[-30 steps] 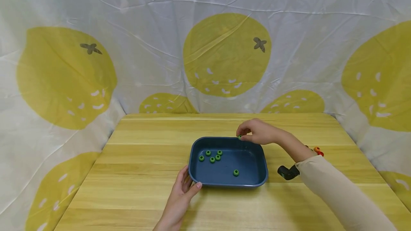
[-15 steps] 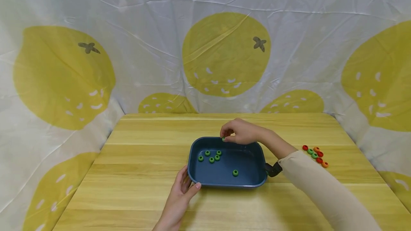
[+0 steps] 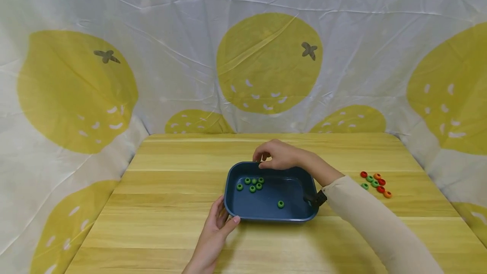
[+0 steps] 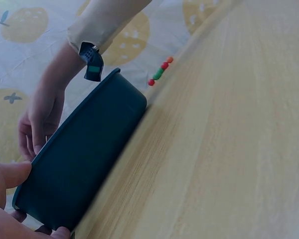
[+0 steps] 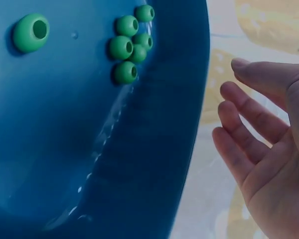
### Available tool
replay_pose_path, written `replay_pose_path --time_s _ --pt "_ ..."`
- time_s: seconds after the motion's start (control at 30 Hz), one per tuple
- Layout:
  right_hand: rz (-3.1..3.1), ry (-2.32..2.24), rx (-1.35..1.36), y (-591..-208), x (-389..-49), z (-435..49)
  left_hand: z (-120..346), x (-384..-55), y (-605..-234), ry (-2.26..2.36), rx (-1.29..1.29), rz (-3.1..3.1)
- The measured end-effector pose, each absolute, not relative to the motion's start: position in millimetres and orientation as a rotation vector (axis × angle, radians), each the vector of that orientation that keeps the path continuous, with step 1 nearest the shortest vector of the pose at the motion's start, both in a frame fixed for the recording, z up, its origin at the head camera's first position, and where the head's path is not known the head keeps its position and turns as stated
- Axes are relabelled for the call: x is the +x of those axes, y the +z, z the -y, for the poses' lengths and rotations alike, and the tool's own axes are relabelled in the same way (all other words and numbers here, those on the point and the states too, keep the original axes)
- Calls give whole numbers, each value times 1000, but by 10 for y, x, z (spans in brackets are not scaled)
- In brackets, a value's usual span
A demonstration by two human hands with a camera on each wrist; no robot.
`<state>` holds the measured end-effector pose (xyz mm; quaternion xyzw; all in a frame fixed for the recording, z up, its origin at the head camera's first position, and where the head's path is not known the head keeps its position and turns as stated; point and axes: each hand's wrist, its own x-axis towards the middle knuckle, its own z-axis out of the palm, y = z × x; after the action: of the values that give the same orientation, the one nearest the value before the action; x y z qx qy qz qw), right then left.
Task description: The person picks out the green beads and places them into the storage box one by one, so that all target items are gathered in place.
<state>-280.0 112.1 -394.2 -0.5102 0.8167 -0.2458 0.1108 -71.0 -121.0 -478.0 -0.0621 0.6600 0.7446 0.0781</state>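
A dark blue rectangular tray (image 3: 266, 220) stands on the table, with a cluster of several green beads (image 5: 121, 48) near its far left corner. One separate green bead (image 3: 280, 204) lies nearer the front rim. My left hand (image 3: 213, 231) grips the tray's near left corner, thumb over the rim and fingers along the outer side; the left wrist view shows fingertips at its bottom edge. Above the far rim hovers my right hand (image 3: 279, 155). Its fingers (image 5: 249, 107) are parted from the thumb, with nothing between them in the right wrist view.
Red, orange and green beads (image 3: 381, 189) lie loose on the wooden table (image 3: 160, 206), right of the tray. A black wrist device (image 3: 318, 198) on the right arm overlaps the tray's right rim. A lemon-print cloth (image 3: 182, 62) hangs behind the table.
My right hand has moved left along the far rim and let go of a green bead, which now lies among the cluster in the tray. The left hand stays at its corner.
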Motion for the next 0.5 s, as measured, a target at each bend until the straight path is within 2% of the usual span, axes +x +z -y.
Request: replay_pose_path --time_s 0.5 --pt "-2401 -782 -1408 -4008 -2757 -1425 1199 -702 -4759 2232 -185 -1977"
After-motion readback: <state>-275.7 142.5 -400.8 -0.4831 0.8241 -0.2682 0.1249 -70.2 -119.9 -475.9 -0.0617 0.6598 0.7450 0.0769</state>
